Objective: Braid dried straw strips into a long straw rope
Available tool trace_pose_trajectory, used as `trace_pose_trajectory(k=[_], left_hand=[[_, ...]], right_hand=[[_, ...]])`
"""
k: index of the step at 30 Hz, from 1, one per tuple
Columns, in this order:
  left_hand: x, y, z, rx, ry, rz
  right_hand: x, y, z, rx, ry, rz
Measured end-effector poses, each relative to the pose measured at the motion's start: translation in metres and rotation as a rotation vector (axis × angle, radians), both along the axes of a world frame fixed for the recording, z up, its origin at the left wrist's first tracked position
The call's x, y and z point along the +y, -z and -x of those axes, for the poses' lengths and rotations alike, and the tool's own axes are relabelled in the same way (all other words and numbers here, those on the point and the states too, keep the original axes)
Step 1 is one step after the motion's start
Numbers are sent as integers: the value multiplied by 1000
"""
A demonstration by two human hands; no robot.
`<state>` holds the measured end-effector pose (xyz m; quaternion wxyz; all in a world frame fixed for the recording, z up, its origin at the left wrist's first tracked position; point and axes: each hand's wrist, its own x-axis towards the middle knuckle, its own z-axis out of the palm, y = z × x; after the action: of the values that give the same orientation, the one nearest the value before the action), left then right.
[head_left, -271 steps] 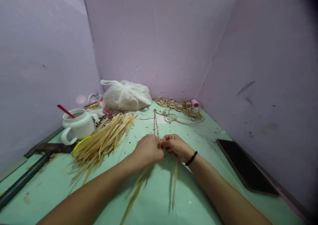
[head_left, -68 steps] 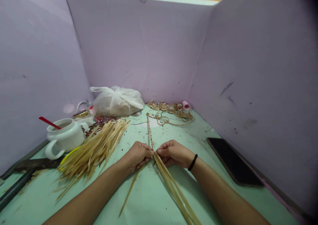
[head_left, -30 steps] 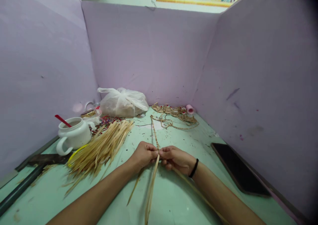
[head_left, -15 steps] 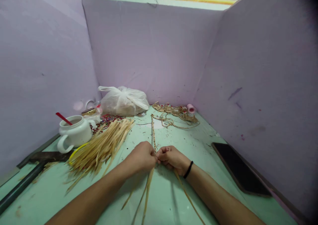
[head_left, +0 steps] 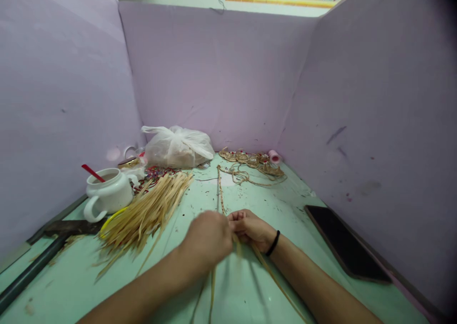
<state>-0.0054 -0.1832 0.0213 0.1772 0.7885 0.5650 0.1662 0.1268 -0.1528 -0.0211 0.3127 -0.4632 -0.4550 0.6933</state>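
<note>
A thin straw braid [head_left: 220,190] runs from the far part of the table towards me and ends at my fingers. My right hand [head_left: 252,228], with a black band on its wrist, is closed in a pinch on the near end of the braid. Beside it, my left hand [head_left: 209,238] is curled and smeared by motion, so its fingertips and what they hold are hidden. Loose straw strands [head_left: 213,290] hang below the left hand, and another strand [head_left: 276,283] trails under my right wrist.
To the left lie a bundle of straw strips [head_left: 153,209], a white pot [head_left: 110,193] with a red stick, and a hammer [head_left: 39,264]. Behind are a tied plastic bag [head_left: 178,147], braided pieces [head_left: 253,161] and a pink roll [head_left: 274,157]. A phone [head_left: 342,240] lies right.
My left hand has moved slightly right and nearer, up against the right hand, and a strand swings below it. The right hand keeps its pinch almost in place.
</note>
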Motion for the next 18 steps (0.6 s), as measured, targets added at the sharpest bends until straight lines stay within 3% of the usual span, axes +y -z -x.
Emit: trace_pose_trajectory(k=[2,4,6,8,11,15,18], left_hand=[[10,-10,8,-225,-168,13],[19,-10,13,-429,-209,358],[24,-2,12,-591,-164,671],[27,9,9,-704,-139,809],[28,20,5,-731,-186,792],[26,21,2,-585,-263,688],[24,22,1,-513,-250,621]], right_hand=[[0,-1,-2,25,1,-9],[0,-2,-3,44,-10,-24],[0,-2,-4,72,-45,-34],[0,-2,-4,79,-78,-61],[0,0,-1,-20,-74,-172],[0,6,5,-207,-1,-357],[-2,9,5,-399,71,-454]])
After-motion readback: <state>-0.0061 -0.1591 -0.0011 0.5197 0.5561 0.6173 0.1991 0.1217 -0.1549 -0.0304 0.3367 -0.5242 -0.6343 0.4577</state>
